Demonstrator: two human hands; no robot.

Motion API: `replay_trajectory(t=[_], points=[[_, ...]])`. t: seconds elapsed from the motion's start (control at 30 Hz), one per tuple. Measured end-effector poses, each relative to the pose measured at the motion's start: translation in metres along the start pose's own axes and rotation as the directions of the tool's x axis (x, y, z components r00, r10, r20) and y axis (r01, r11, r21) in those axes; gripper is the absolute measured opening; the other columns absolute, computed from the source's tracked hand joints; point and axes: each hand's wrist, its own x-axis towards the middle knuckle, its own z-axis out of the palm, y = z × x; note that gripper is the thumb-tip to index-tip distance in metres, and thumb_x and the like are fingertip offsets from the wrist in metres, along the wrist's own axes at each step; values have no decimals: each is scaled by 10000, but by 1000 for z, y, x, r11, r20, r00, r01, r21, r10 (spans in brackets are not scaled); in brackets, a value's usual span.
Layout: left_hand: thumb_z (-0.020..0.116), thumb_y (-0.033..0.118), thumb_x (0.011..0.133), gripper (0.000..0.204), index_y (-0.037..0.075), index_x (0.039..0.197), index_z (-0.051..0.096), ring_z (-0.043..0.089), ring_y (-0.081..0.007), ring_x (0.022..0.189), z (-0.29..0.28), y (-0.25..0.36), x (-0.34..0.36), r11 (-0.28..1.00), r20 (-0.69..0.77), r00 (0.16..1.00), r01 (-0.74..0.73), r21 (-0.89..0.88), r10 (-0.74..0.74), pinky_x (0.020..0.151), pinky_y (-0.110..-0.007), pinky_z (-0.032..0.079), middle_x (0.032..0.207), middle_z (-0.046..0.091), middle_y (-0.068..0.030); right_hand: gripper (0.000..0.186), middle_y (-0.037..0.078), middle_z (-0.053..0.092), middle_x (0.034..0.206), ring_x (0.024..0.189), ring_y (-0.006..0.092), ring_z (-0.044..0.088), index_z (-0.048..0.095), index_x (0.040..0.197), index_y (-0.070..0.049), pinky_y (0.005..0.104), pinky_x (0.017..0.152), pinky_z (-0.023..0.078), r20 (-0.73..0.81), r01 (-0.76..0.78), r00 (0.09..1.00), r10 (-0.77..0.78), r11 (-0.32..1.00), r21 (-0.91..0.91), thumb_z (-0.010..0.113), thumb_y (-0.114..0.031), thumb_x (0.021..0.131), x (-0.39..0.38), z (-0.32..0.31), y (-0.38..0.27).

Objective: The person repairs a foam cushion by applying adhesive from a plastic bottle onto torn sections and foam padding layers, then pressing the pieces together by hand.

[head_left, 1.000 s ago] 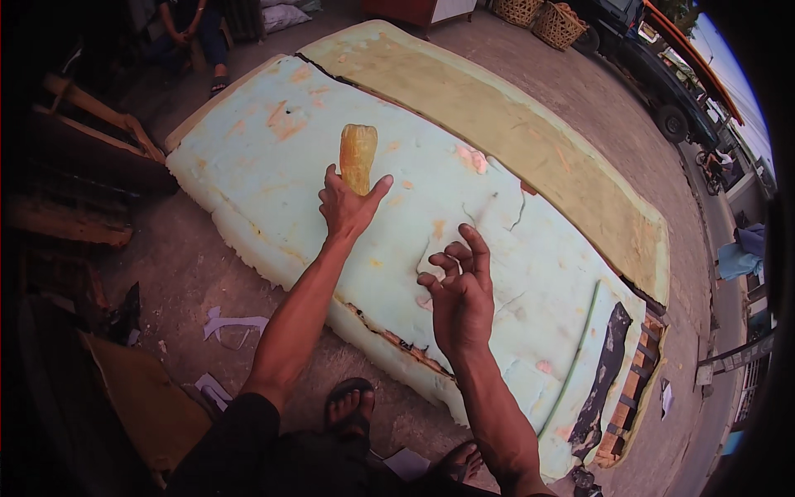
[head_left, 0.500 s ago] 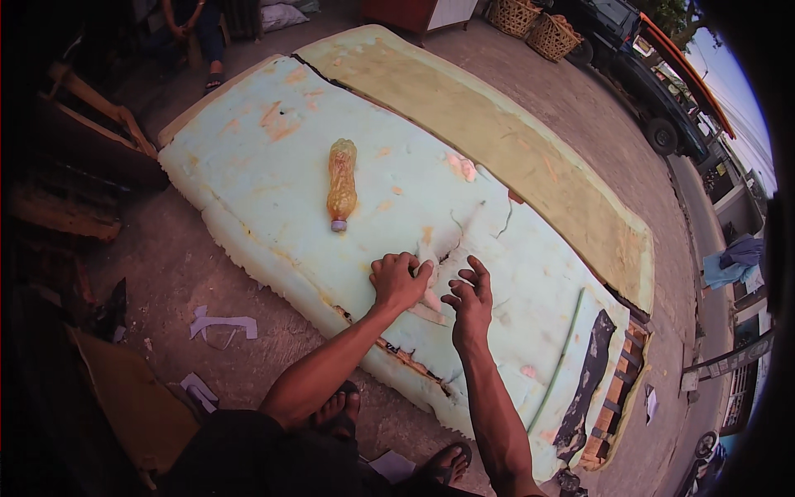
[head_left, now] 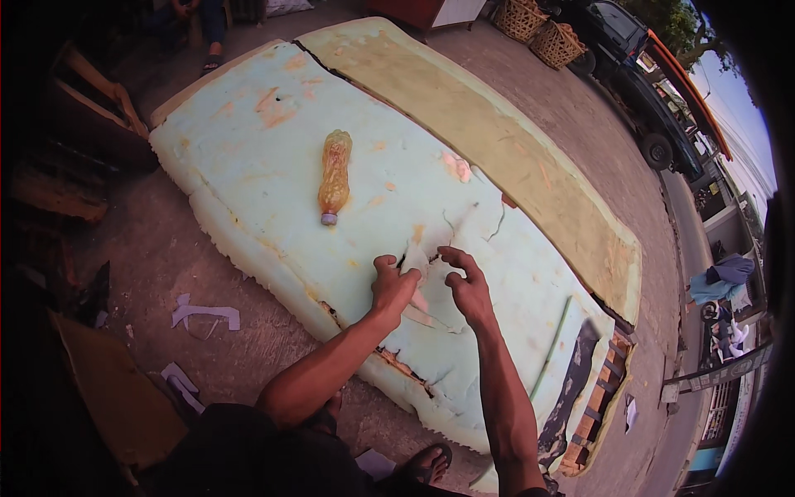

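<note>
A large pale blue-green foam slab (head_left: 273, 174) lies before me, with cracks, orange stains and a torn spot near its middle. At that tear, my left hand (head_left: 394, 288) is closed on a whitish foam flap (head_left: 416, 263), which stands up beside the thumb. Just right of the flap, my right hand (head_left: 469, 290) hovers with fingers bent and thumb apart, holding nothing visible. Beyond my left hand lies a plastic bottle (head_left: 335, 178) with yellowish-brown contents, its cap (head_left: 329, 219) toward me.
A tan panel (head_left: 480, 124) runs along the slab's far side. Wooden slats with dark straps (head_left: 592, 406) show at the right end. White scraps (head_left: 207, 315) lie on the ground at left. Another person's leg (head_left: 213, 37), baskets (head_left: 555, 45) and a dark vehicle (head_left: 642, 99) are farther off.
My left fingers have shifted, leaving the flap more exposed. My right hand has come slightly closer to the flap, its fingers raised. The whole view has shifted a little.
</note>
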Motion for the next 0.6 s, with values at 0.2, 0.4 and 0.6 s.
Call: replay_trajectory(t=[0.2, 0.4, 0.6], points=[[619, 102, 875, 680, 30, 1419, 217, 534, -252, 1139, 9, -8, -14, 967, 157, 987, 23, -255, 18, 1001, -450, 452, 1301, 490, -187, 590, 140, 619, 1217, 1180, 361, 538, 692, 1243, -146, 451, 1059, 457, 292, 403, 906, -305, 832, -382, 472, 124, 767, 50, 0, 8], [566, 214, 949, 584, 15, 1396, 247, 503, -236, 1196, 17, -26, -13, 979, 47, 982, -180, -95, 185, 1049, -401, 402, 1325, 497, -159, 454, 140, 638, 1200, 1169, 382, 549, 725, 1193, -198, 450, 1025, 489, 454, 472, 858, -241, 719, -510, 654, 23, 803, 85, 15, 17], [504, 401, 1020, 535, 50, 1373, 307, 485, -265, 1291, 5, -25, -10, 948, 66, 995, -54, -315, 78, 1063, -452, 390, 1385, 498, -175, 401, 123, 654, 1163, 1126, 362, 587, 756, 1131, -202, 449, 971, 523, 495, 557, 805, -327, 702, -444, 603, 26, 838, 80, 8, 15]])
